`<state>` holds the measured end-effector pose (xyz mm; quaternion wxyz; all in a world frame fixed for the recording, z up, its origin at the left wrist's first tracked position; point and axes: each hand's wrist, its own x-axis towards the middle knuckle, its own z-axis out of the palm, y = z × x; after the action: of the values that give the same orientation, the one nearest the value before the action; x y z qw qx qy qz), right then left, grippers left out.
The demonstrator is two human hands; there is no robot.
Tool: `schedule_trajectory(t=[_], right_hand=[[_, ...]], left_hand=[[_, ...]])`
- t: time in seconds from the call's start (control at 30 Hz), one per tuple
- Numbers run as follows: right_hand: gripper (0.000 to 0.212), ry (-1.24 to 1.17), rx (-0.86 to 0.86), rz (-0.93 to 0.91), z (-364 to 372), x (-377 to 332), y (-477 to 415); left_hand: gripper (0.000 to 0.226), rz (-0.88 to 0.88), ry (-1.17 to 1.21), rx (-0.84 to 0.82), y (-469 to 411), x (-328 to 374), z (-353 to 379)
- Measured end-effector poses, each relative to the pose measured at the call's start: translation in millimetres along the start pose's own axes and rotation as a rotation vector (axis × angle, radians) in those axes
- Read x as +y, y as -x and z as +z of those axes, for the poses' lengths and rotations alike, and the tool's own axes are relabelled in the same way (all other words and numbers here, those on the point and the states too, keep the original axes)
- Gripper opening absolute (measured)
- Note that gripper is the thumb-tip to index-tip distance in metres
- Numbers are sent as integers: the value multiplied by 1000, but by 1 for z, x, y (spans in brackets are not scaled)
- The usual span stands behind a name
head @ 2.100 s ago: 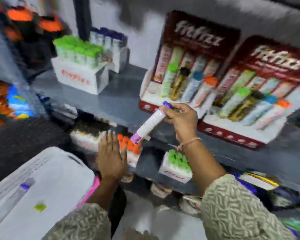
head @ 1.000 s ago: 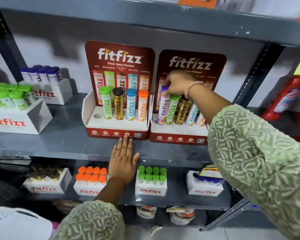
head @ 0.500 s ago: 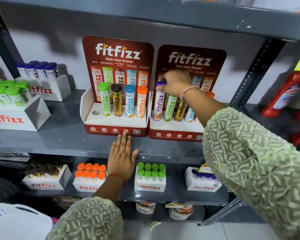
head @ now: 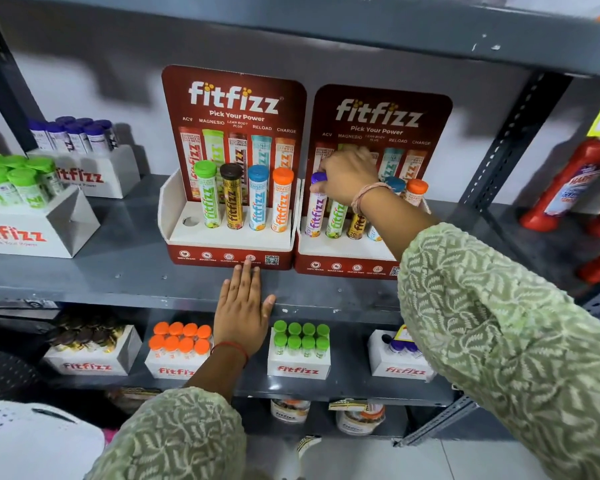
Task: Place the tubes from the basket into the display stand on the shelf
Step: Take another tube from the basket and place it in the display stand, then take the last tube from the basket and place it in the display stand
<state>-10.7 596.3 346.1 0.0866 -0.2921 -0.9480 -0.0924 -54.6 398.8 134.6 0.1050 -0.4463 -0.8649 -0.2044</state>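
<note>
Two red fitfizz display stands sit side by side on the grey shelf [head: 84, 278]. The left stand [head: 229, 249] holds green, brown, blue and orange capped tubes, and its leftmost hole [head: 190, 221] is empty. In the right stand [head: 343, 261], a purple-capped tube [head: 316, 209] stands upright in the leftmost slot, beside green, gold, blue and orange ones. My right hand [head: 349, 176] grips the purple tube's cap from above. My left hand [head: 241, 306] lies flat on the shelf's front edge, fingers spread, holding nothing. The white basket [head: 25, 441] shows at the bottom left.
White fitfizz boxes with green-capped [head: 18, 188] and purple-capped tubes [head: 77, 135] stand at the shelf's left. Red bottles [head: 568, 185] stand at the right. The lower shelf carries boxes of gold, orange [head: 177, 344], green [head: 300, 341] and purple tubes.
My right hand carried the purple tube from in front of the shelf up to the right stand and lowered it into the leftmost slot. My left hand stayed on the shelf edge.
</note>
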Motion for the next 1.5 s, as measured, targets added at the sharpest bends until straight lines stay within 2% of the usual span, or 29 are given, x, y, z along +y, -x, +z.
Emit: schedule_trajectory(t=[0.1, 0.17, 0.2, 0.27, 0.3, 0.33, 0.47, 0.63, 0.77, 0.83, 0.93, 1.07, 1.17, 1.23, 1.37, 1.43, 1.5], right_hand=[[61, -30, -25, 29, -6, 2, 8], [73, -178, 39, 80, -8, -4, 23], [71, -272, 149, 79, -5, -12, 33], [52, -481, 432, -63, 11, -45, 55], [43, -585, 505, -183, 23, -68, 66], [37, -676, 505, -297, 37, -94, 78], [27, -845, 198, -615, 102, -213, 125], [30, -825, -256, -900, 159, -349, 171], [26, -831, -506, -981, 201, -438, 199], [28, -837, -570, -962, 221, -479, 207], [31, -779, -589, -982, 238, -535, 211], [44, -561, -644, -1105, 263, -598, 212], [43, -396, -668, -1128, 282, -605, 218], [37, -386, -668, -1112, 288, -594, 221], [37, -784, -835, -845, 267, -556, 215], [31, -934, -825, -727, 244, -528, 200], [23, -1053, -802, -638, 215, -493, 178]], left_hand=[[80, 35, 21, 17, 0, -2, 1], [76, 51, 90, 25, 3, -5, -7], [73, 38, 120, 36, 8, -9, -14], [65, -34, 151, 94, 33, -27, -28], [63, -87, 160, 123, 51, -41, -33], [63, -151, 160, 146, 73, -57, -38], [68, -496, 114, 193, 179, -118, -51], [71, -943, -12, 177, 304, -159, -59], [73, -1167, -80, 30, 373, -175, -45], [73, -1220, -95, -30, 397, -180, -34], [69, -1193, -139, -42, 410, -182, -22], [64, -1194, -178, 4, 411, -183, -16], [61, -1217, -158, 16, 412, -182, -16], [60, -1226, -141, 18, 411, -181, -19], [63, -1222, -100, -44, 410, -181, -24], [65, -1238, -62, -87, 407, -181, -28], [69, -1245, -19, -48, 396, -183, -36]])
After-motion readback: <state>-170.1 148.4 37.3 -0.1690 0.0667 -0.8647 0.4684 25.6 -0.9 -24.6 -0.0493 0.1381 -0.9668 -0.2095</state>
